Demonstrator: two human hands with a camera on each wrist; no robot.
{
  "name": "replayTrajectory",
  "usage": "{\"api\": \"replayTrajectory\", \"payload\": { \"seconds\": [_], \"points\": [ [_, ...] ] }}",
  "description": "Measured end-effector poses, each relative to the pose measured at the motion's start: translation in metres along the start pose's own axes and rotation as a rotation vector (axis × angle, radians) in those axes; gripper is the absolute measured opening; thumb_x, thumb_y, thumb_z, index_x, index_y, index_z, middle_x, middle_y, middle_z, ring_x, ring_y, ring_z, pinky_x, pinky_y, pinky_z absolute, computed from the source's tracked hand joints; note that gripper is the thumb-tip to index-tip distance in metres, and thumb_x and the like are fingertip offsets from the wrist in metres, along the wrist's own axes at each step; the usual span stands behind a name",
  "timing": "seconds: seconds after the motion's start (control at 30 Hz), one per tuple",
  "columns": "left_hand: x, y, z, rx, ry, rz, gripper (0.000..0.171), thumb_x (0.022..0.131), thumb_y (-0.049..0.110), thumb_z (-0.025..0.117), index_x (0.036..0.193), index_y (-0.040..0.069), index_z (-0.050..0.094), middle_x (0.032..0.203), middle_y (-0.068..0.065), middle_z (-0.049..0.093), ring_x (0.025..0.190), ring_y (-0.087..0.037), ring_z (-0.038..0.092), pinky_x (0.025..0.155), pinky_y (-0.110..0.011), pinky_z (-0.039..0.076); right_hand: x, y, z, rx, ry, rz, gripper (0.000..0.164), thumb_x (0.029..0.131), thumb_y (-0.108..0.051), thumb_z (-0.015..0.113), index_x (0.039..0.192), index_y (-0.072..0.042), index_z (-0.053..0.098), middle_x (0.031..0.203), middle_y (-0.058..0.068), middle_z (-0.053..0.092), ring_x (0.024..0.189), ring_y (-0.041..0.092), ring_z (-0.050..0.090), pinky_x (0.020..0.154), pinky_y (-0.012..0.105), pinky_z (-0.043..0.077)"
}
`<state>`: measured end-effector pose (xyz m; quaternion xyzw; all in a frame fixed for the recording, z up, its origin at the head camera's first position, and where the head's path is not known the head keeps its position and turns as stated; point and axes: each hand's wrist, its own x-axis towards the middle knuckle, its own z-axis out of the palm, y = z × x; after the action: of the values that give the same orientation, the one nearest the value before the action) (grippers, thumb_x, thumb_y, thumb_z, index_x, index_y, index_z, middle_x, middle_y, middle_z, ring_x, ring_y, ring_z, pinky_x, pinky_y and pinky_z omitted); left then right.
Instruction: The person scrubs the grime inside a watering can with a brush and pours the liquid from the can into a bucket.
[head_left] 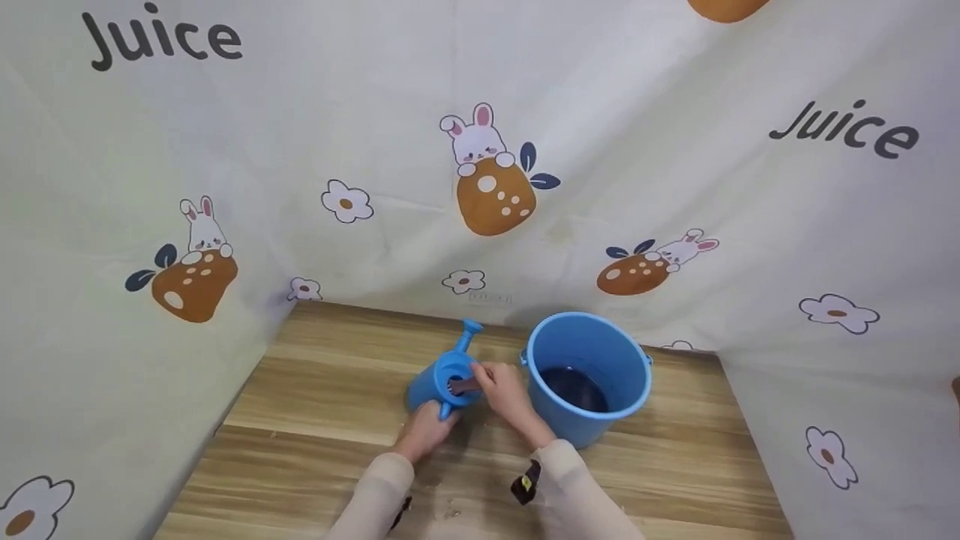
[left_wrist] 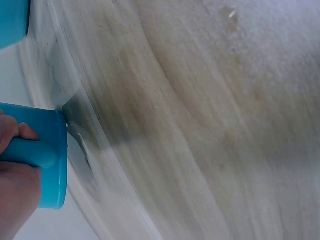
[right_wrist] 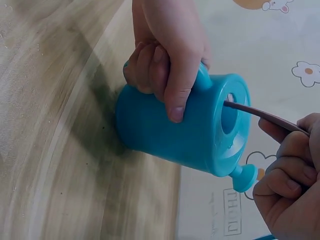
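Note:
My left hand (head_left: 427, 429) grips the handle of a blue watering can (head_left: 425, 388). In the left wrist view, fingers and thumb wrap around that handle. The can stands on the wooden surface, its spout pointing toward the back wall. With my right hand (head_left: 508, 390) I hold a thin brown-handled brush (right_wrist: 267, 116), its pale bristle-like end inside the can's round top opening. That end is mostly hidden by the rim. Right of my right hand stands a blue bucket (head_left: 589, 429) with dark liquid-looking contents (head_left: 574, 390) at its bottom.
The wood-patterned surface (head_left: 322, 382) has small wet spots or bits near its front. A pale printed cloth (head_left: 390, 120) with rabbits and flowers encloses the back and both sides. The bucket stands close to my right forearm.

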<state>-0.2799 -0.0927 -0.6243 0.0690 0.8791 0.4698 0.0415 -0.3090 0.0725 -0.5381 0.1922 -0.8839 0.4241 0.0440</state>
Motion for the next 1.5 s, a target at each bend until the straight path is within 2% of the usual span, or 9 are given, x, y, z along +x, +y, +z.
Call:
{"api": "replayTrajectory", "payload": {
  "seconds": [0.1, 0.27, 0.53, 0.77, 0.93, 1.13, 1.5],
  "points": [
    [0.001, 0.000, 0.003, 0.010, -0.001, 0.016, 0.037, 0.092, 0.014, 0.057, 0.065, 0.019, 0.032, 0.060, 0.008, 0.028, 0.055, -0.009, 0.032, 0.053, -0.024, 0.028, 0.000, 0.000, 0.001, 0.001, 0.019, -0.005, 0.045, 0.102, -0.019, 0.052, 0.060, -0.013, 0.040, 0.053, -0.010, 0.029, 0.048, 0.003, 0.027, 0.050, 0.019, 0.024],
    [0.003, 0.003, 0.006, -0.002, -0.034, -0.039, 0.035, 0.094, 0.015, 0.055, 0.066, 0.018, 0.035, 0.060, 0.007, 0.031, 0.055, -0.010, 0.035, 0.053, -0.025, 0.031, 0.001, 0.002, 0.005, 0.008, 0.007, -0.026, 0.042, 0.103, -0.019, 0.051, 0.062, -0.013, 0.042, 0.056, -0.010, 0.029, 0.050, 0.003, 0.029, 0.052, 0.018, 0.027],
    [0.002, 0.006, 0.012, -0.016, -0.062, -0.053, 0.033, 0.095, 0.016, 0.053, 0.067, 0.019, 0.036, 0.060, 0.008, 0.033, 0.055, -0.009, 0.037, 0.054, -0.025, 0.033, -0.001, 0.007, 0.014, 0.007, -0.021, 0.044, 0.042, 0.103, -0.021, 0.052, 0.062, -0.016, 0.042, 0.057, -0.008, 0.031, 0.053, 0.004, 0.033, 0.053, 0.019, 0.031],
    [0.001, 0.004, 0.009, -0.029, -0.076, -0.030, 0.031, 0.096, 0.017, 0.053, 0.069, 0.018, 0.038, 0.061, 0.008, 0.036, 0.055, -0.009, 0.038, 0.054, -0.024, 0.034, -0.002, 0.007, 0.023, -0.022, -0.039, 0.070, 0.038, 0.102, -0.025, 0.054, 0.067, -0.010, 0.053, 0.060, -0.008, 0.036, 0.055, 0.005, 0.038, 0.054, 0.019, 0.034],
    [0.002, -0.001, 0.005, -0.015, -0.037, 0.026, 0.033, 0.093, 0.014, 0.054, 0.068, 0.018, 0.033, 0.062, 0.008, 0.030, 0.056, -0.008, 0.033, 0.054, -0.023, 0.030, -0.001, 0.005, 0.024, -0.037, -0.084, 0.032, 0.036, 0.100, -0.024, 0.058, 0.068, -0.010, 0.048, 0.060, -0.008, 0.033, 0.054, 0.005, 0.035, 0.053, 0.019, 0.031],
    [0.004, -0.005, 0.004, 0.004, -0.024, 0.083, 0.037, 0.092, 0.014, 0.056, 0.065, 0.020, 0.030, 0.060, 0.010, 0.026, 0.055, -0.006, 0.029, 0.053, -0.022, 0.026, -0.001, 0.000, 0.018, 0.038, -0.094, 0.061, 0.034, 0.100, -0.019, 0.056, 0.069, -0.011, 0.045, 0.062, -0.007, 0.033, 0.056, 0.007, 0.035, 0.055, 0.020, 0.031],
    [0.002, -0.004, -0.007, -0.044, -0.051, 0.020, 0.034, 0.095, 0.016, 0.055, 0.067, 0.018, 0.036, 0.062, 0.008, 0.031, 0.059, -0.009, 0.036, 0.057, -0.025, 0.032, -0.001, -0.003, 0.001, 0.183, -0.094, 0.106, 0.032, 0.103, -0.018, 0.050, 0.075, -0.003, 0.054, 0.061, -0.006, 0.038, 0.055, 0.008, 0.039, 0.054, 0.022, 0.033]
  ]
}}
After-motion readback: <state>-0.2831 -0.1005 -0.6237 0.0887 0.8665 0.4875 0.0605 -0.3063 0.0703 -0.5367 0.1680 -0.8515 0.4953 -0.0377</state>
